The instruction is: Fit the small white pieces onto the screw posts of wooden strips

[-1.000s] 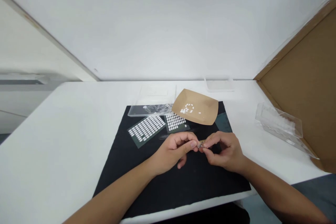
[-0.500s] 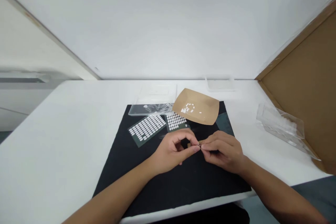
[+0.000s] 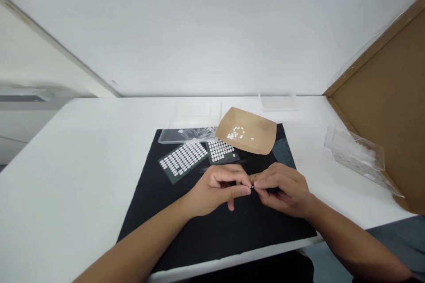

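Observation:
Over the black mat [image 3: 199, 239], my left hand [image 3: 219, 188] and my right hand [image 3: 283, 188] meet at the fingertips. Each one pinches thumb against forefinger. Between the two pinches shows a tiny shiny piece [image 3: 252, 187], too small to name. Behind the fingers, a bit of brown material [image 3: 254, 177] is partly hidden. Beyond my left hand lie a sheet of white oval stickers [image 3: 184, 159] and a second such sheet [image 3: 221, 151]. A brown paper tray [image 3: 262, 135] holds several small white pieces [image 3: 235, 132].
A clear plastic tray [image 3: 166, 136] with clear slim pieces [image 3: 199, 132] sits at the mat's back edge. A clear box [image 3: 277, 102] stands near the wall. At right, clear plastic boxes [image 3: 355, 154] rest beside a brown cardboard panel [image 3: 385, 97].
The view has shifted slightly. My fingertips have parted a little, so more of the tiny piece and the brown material shows between them. Both pinches stay closed.

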Demonstrator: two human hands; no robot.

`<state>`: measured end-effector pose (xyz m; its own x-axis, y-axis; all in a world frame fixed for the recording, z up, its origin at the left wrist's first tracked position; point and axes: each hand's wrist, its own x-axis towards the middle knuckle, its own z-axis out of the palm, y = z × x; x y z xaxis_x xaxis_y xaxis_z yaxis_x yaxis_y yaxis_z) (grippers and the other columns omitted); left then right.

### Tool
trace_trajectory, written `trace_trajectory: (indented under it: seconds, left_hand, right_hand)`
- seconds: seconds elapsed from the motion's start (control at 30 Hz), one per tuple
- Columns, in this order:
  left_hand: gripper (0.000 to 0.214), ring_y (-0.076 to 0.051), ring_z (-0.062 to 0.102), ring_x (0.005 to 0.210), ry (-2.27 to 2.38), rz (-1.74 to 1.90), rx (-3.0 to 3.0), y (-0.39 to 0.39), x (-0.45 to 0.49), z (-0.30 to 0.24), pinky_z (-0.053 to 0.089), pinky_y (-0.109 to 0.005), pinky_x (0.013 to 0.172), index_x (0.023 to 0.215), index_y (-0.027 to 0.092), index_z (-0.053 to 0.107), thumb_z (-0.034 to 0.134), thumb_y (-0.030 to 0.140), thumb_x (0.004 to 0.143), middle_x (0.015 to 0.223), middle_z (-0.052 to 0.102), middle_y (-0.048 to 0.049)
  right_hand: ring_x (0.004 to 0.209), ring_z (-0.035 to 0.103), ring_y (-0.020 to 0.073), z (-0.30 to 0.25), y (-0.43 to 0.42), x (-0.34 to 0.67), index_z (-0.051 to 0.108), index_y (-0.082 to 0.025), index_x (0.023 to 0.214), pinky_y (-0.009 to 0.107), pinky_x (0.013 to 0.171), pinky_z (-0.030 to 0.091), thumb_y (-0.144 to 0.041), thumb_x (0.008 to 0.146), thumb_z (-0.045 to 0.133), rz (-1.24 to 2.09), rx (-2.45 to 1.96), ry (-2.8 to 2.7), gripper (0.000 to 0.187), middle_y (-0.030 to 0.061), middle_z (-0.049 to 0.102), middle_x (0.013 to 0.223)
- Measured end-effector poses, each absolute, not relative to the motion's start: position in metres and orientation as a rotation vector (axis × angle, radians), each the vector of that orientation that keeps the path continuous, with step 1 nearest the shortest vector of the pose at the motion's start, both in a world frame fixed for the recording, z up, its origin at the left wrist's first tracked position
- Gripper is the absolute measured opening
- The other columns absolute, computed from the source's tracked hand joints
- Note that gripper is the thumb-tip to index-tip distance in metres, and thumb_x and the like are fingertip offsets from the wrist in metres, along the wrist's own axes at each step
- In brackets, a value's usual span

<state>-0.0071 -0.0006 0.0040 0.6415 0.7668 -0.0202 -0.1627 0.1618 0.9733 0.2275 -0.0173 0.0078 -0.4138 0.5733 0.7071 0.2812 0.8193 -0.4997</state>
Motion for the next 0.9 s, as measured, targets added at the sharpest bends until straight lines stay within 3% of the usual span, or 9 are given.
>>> trace_trajectory:
  seconds: [0.57, 0.9]
  left_hand:
    - [0.023, -0.009, 0.063, 0.065, 0.661, 0.732, 1.315, -0.004, -0.007, -0.001, 0.061, -0.017, 0.046, 0.099, 0.013, 0.077, 0.078, 0.036, 0.095, 0.096, 0.061, -0.0047]
    - [0.011, -0.016, 0.064, 0.081, 0.594, 0.907, 1.959, 0.001, -0.012, 0.015, 0.059, -0.020, 0.064, 0.099, 0.014, 0.075, 0.064, 0.014, 0.103, 0.087, 0.069, -0.0090]
  right_hand:
    - [0.072, 0.073, 0.0150, 0.002, -0.017, 0.229, 0.066, -0.023, 0.109, 0.026, 0.067, 0.059, -0.011, 0.096, 0.071, 0.349, -0.730, -2.074, 0.018, 0.0012, 0.079, 0.087]
    - [0.077, 0.075, 0.0168, 0.001, -0.017, 0.229, 0.066, -0.020, 0.109, 0.031, 0.074, 0.059, -0.005, 0.095, 0.073, 0.224, -0.697, -2.194, 0.022, 0.0023, 0.080, 0.088]
